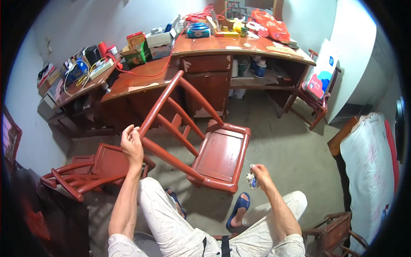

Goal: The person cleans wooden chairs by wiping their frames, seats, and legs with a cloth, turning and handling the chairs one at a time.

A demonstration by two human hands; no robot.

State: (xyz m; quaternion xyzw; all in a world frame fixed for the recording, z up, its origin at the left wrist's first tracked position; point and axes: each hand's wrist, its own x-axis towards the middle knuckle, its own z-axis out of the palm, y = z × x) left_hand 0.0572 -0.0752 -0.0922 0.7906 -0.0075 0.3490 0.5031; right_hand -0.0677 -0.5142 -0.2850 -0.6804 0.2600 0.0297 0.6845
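A reddish-brown wooden chair (pixel 221 154) is before me, its panelled seat up and its slatted back leaning toward my left side. My left hand (pixel 132 144) is at the lower left end of the chair's top rail, fingers curled. Whether they grip the rail or only touch it is unclear. In my right hand (pixel 262 175) is a crumpled white and blue cloth (pixel 252 180), held between the fingertips, to the right of the seat and apart from it. The chair's legs are mostly hidden under the seat.
Another reddish chair (pixel 110 162) lies tipped over at left. A worn wooden desk (pixel 205 46) with boxes, cords and a red plastic bag (pixel 273 27) spans the back. At right are a chair bearing a tissue pack (pixel 321 78), a covered bed (pixel 366 160) and a small wooden chair (pixel 334 231).
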